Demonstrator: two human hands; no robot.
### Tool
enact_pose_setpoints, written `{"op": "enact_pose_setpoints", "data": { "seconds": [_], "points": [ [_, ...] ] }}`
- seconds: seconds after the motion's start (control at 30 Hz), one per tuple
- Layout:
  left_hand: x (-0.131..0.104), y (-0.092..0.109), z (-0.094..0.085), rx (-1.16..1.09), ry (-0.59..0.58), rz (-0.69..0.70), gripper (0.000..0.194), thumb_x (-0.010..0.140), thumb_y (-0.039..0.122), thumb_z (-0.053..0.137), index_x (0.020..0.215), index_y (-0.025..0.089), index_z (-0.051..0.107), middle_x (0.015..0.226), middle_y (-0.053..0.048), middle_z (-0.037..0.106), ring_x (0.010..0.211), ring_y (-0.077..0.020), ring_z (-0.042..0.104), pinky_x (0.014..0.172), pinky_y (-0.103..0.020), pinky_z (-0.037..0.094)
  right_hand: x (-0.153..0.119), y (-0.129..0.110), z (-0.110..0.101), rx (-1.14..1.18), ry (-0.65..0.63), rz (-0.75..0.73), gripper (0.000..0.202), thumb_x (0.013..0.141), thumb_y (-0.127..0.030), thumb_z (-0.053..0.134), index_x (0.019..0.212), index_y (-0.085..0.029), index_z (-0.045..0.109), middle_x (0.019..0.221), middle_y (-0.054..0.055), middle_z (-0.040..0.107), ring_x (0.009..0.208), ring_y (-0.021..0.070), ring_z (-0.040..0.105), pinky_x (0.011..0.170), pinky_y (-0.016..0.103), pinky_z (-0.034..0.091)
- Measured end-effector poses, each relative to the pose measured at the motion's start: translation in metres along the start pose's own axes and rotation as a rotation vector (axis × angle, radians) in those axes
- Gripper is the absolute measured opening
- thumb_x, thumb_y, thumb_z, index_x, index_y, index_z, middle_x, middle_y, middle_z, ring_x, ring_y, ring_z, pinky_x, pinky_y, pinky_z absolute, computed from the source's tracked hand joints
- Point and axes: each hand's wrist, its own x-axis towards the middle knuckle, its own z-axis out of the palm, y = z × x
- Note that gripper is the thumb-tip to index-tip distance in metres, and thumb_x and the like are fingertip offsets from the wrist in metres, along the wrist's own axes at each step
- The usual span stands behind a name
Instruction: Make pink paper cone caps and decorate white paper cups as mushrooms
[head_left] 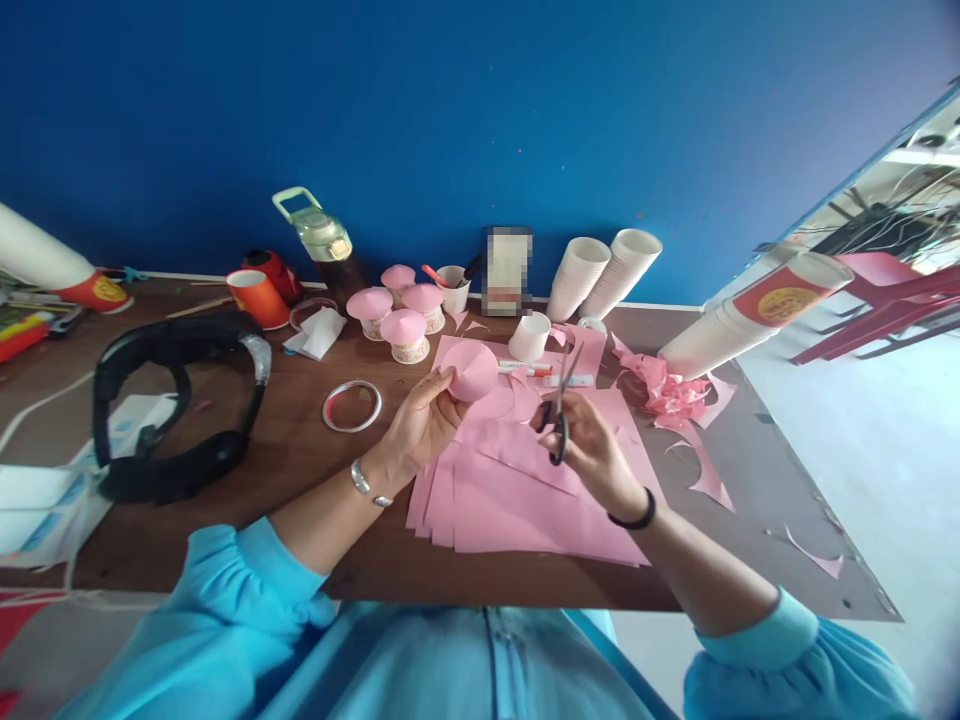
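Observation:
My left hand (424,420) holds a pink paper cone or disc (472,372) above a stack of pink paper sheets (525,490). My right hand (592,450) grips black-handled scissors (559,405), blades pointing up and away, just right of the pink piece. Both hands hover over the sheets on the brown table (300,470). Several paper cups topped with pink caps (405,330) stand behind the hands.
Black headphones (176,400) lie at left, a clear tape ring (352,405) beside them. Stacks of white cups (600,275) lean on the blue wall. Pink scraps (675,395), a water bottle (322,245), an orange cup (259,297) and a marker (525,370) sit around.

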Motion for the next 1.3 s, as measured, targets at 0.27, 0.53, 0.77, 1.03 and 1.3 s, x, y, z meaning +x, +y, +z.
{"op": "enact_pose_setpoints", "data": {
  "seconds": [0.27, 0.53, 0.77, 1.03, 1.3],
  "points": [
    [-0.017, -0.004, 0.009, 0.070, -0.074, -0.034, 0.005, 0.087, 0.013, 0.073, 0.084, 0.016, 0.071, 0.089, -0.003, 0.079, 0.086, -0.0153, 0.076, 0.079, -0.022, 0.063, 0.003, 0.010, 0.052, -0.057, -0.095, 0.027, 0.050, 0.094, -0.066, 0.060, 0.119, -0.023, 0.058, 0.092, 0.002, 0.066, 0.070, 0.0135, 0.061, 0.064, 0.026, 0.052],
    [-0.013, -0.012, 0.001, 0.084, -0.121, -0.067, 0.003, 0.084, 0.013, 0.075, 0.085, 0.014, 0.073, 0.090, -0.004, 0.080, 0.088, -0.0158, 0.076, 0.081, -0.022, 0.061, 0.000, 0.016, 0.042, -0.083, -0.118, 0.048, 0.054, 0.092, -0.070, 0.062, 0.112, -0.021, 0.066, 0.083, 0.002, 0.067, 0.070, 0.0148, 0.063, 0.066, 0.026, 0.051],
    [-0.011, -0.015, -0.004, 0.127, -0.131, -0.084, 0.005, 0.085, 0.015, 0.075, 0.090, 0.014, 0.074, 0.094, -0.005, 0.081, 0.087, -0.0157, 0.077, 0.081, -0.022, 0.062, 0.000, 0.013, 0.036, -0.086, -0.119, 0.076, 0.057, 0.090, -0.073, 0.061, 0.112, -0.021, 0.067, 0.081, 0.002, 0.065, 0.067, 0.0147, 0.060, 0.064, 0.026, 0.049],
    [-0.010, -0.017, -0.009, 0.192, -0.163, -0.076, 0.015, 0.087, 0.019, 0.075, 0.101, 0.013, 0.074, 0.103, -0.009, 0.080, 0.101, -0.0225, 0.077, 0.091, -0.030, 0.062, -0.001, 0.015, 0.037, -0.096, -0.120, 0.077, 0.052, 0.091, -0.070, 0.062, 0.110, -0.022, 0.067, 0.080, 0.001, 0.065, 0.064, 0.0139, 0.057, 0.061, 0.026, 0.047],
    [-0.010, -0.017, -0.008, 0.172, -0.181, -0.084, 0.014, 0.087, 0.018, 0.075, 0.101, 0.014, 0.074, 0.105, -0.008, 0.080, 0.099, -0.0200, 0.077, 0.087, -0.026, 0.063, -0.001, 0.013, 0.036, -0.110, -0.120, 0.092, 0.049, 0.092, -0.068, 0.063, 0.106, -0.022, 0.067, 0.078, 0.000, 0.064, 0.062, 0.0131, 0.054, 0.060, 0.026, 0.045]
  ]
}}
